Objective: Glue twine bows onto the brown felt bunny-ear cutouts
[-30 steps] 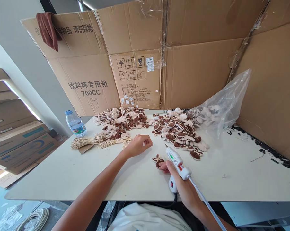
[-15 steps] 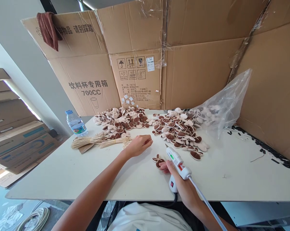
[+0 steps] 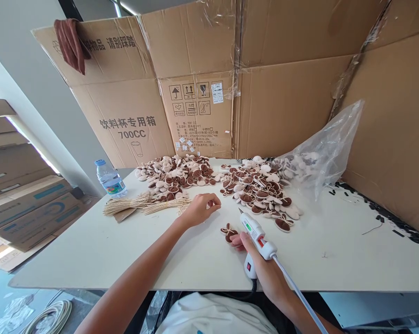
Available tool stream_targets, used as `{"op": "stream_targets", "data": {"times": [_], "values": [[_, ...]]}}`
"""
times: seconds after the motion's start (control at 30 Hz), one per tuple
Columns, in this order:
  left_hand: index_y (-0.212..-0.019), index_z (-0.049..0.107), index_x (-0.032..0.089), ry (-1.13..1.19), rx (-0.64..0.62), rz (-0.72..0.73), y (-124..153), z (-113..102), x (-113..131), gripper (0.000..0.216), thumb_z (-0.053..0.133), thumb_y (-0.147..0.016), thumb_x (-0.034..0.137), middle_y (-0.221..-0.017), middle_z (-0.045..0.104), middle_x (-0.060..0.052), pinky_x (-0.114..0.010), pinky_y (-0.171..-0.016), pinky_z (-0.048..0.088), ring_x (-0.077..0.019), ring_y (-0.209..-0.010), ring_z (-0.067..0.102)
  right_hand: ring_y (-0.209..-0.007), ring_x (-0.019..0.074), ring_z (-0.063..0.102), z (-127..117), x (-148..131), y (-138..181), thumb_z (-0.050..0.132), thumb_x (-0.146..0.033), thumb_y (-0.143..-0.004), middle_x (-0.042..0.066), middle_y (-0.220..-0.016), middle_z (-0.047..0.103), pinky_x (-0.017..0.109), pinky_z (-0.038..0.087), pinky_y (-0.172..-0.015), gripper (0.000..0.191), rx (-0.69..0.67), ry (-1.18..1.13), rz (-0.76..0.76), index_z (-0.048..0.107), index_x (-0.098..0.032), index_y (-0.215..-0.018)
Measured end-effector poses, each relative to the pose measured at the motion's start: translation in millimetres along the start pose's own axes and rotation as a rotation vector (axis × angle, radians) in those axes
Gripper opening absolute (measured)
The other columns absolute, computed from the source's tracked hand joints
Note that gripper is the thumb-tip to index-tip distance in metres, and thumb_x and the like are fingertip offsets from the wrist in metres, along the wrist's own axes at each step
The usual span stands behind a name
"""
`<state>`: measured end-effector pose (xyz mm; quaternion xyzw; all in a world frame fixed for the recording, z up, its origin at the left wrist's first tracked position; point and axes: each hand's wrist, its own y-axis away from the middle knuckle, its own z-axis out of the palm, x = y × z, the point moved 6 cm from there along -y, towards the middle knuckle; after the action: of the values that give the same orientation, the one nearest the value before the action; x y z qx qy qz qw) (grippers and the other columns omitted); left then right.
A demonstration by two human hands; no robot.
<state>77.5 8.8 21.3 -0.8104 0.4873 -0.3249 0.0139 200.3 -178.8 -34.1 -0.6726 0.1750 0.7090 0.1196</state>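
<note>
My right hand [image 3: 265, 269] grips a white glue gun [image 3: 256, 236], nozzle pointing away from me, and its fingertips touch a small brown piece with a cream bow [image 3: 228, 231] lying on the white table [image 3: 91, 250]. My left hand [image 3: 200, 208] hovers just left of that piece, fingers curled and pinched together near the end of a bundle of straw-coloured strings [image 3: 143, 204]; whether it holds a string I cannot tell.
Two heaps of brown and cream pieces [image 3: 174, 174] [image 3: 261, 188] lie farther back, with a clear plastic bag [image 3: 320, 153] at the right. A water bottle [image 3: 109, 178] stands at the left. Cardboard walls [image 3: 195, 79] enclose the table. Black scraps [image 3: 386, 218] litter the right edge.
My left hand shifted slightly and its fingers curled tighter. The right hand and glue gun stayed in place.
</note>
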Motion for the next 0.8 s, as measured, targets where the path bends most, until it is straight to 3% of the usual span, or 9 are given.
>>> {"op": "stream_targets", "data": {"times": [0.4, 0.57, 0.8], "values": [[-0.101, 0.07, 0.02, -0.011, -0.011, -0.042, -1.5, -0.3, 2.7, 0.025, 0.045, -0.101, 0.026, -0.097, 0.076, -0.003, -0.027, -0.079, 0.049, -0.0169, -0.086, 0.068, -0.101, 0.0295, 0.068, -0.7, 0.4, 1.1, 0.059, -0.072, -0.088, 0.01, -0.106, 0.078, 0.037, 0.049, -0.092, 0.056, -0.003, 0.006, -0.001, 0.08, -0.02, -0.093], [-0.097, 0.073, 0.02, -0.029, -0.046, -0.036, -0.8, 1.7, 2.5, 0.02, 0.055, -0.097, 0.028, -0.09, 0.076, -0.003, -0.027, -0.075, 0.05, -0.0161, -0.078, 0.067, -0.1, 0.0292, 0.069, -0.8, -2.3, 2.2, 0.058, -0.072, -0.088, 0.01, -0.106, 0.078, 0.036, 0.052, -0.088, 0.056, 0.003, 0.028, 0.006, 0.081, -0.021, -0.093], [-0.086, 0.074, 0.019, -0.026, -0.109, -0.014, 0.2, 6.7, 1.9, 0.013, 0.065, -0.089, 0.027, -0.083, 0.075, -0.003, -0.025, -0.073, 0.05, -0.0152, -0.074, 0.066, -0.103, 0.0286, 0.068, -0.2, 1.3, 1.3, 0.058, -0.072, -0.089, 0.009, -0.108, 0.078, 0.036, 0.048, -0.093, 0.056, -0.007, 0.018, 0.019, 0.08, -0.021, -0.095]]}}
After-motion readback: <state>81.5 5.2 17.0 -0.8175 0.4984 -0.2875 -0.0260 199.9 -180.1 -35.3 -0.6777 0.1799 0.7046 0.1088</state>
